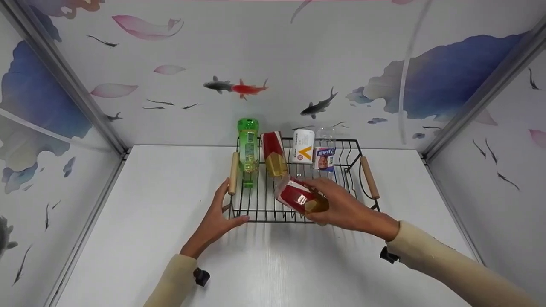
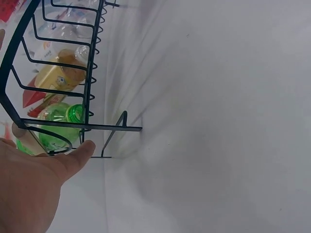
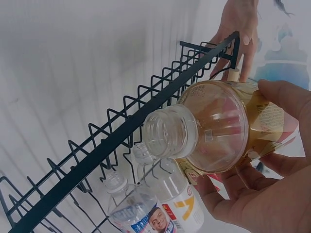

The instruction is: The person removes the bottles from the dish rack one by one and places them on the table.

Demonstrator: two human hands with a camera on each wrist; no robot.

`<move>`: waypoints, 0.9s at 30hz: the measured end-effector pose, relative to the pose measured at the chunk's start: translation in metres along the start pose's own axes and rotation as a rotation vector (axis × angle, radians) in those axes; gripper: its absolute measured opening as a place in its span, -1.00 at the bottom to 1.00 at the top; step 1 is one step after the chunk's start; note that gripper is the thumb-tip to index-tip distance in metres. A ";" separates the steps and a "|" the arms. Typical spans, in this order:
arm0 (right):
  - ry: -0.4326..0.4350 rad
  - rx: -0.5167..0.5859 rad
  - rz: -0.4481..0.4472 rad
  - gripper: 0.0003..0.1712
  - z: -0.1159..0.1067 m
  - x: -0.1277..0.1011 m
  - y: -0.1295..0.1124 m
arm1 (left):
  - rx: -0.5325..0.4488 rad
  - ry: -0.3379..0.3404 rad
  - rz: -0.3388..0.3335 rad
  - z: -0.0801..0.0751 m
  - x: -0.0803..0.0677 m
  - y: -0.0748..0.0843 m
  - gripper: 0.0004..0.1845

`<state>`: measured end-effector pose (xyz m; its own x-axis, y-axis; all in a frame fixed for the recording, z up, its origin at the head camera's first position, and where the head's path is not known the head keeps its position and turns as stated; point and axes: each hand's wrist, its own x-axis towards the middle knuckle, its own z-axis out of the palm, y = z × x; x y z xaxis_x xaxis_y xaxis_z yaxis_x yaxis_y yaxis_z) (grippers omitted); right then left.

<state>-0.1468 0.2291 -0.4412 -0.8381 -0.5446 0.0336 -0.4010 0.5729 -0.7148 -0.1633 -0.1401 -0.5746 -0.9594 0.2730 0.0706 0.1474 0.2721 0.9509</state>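
Observation:
My right hand [image 1: 337, 202] grips a clear plastic bottle [image 1: 300, 197] with a red and gold label over the front of a black wire basket [image 1: 273, 216]. In the right wrist view the bottle's capless mouth faces the camera, fingers curled around the label. My left hand [image 1: 217, 217] rests at the basket's left end, thumb stretched along the front corner and fingers by the wooden handle [image 1: 233, 174]. Inside the basket lie a green bottle [image 1: 248, 149], another red and gold bottle [image 1: 274, 153], a white bottle [image 1: 303, 147] and a clear bottle with a blue label [image 1: 325, 157].
The basket stands on a white table [image 1: 273, 264] against the back wall [image 1: 273, 51], which is printed with fish and petals. A second wooden handle [image 1: 369, 177] is at its right end. Side walls [image 1: 38, 140] enclose the table.

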 end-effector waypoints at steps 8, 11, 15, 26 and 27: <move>-0.024 -0.021 -0.011 -0.03 0.004 -0.003 -0.002 | 0.053 -0.019 0.020 -0.004 -0.007 0.014 0.35; -0.027 -0.019 -0.014 0.01 0.005 -0.004 -0.002 | 0.096 -0.024 0.048 -0.005 -0.010 0.018 0.34; -0.028 -0.021 0.005 0.00 0.006 -0.005 -0.003 | 0.186 -0.036 0.090 -0.006 -0.016 0.025 0.37; -0.038 -0.033 0.006 -0.04 0.009 -0.006 -0.006 | 0.291 -0.090 0.149 -0.007 -0.027 0.048 0.30; -0.040 -0.036 0.002 -0.04 0.009 -0.006 -0.006 | 0.292 -0.097 0.155 -0.007 -0.028 0.050 0.28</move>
<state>-0.1358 0.2235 -0.4431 -0.8237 -0.5670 0.0044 -0.4133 0.5951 -0.6893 -0.1312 -0.1408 -0.5270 -0.8950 0.4144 0.1651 0.3656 0.4693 0.8038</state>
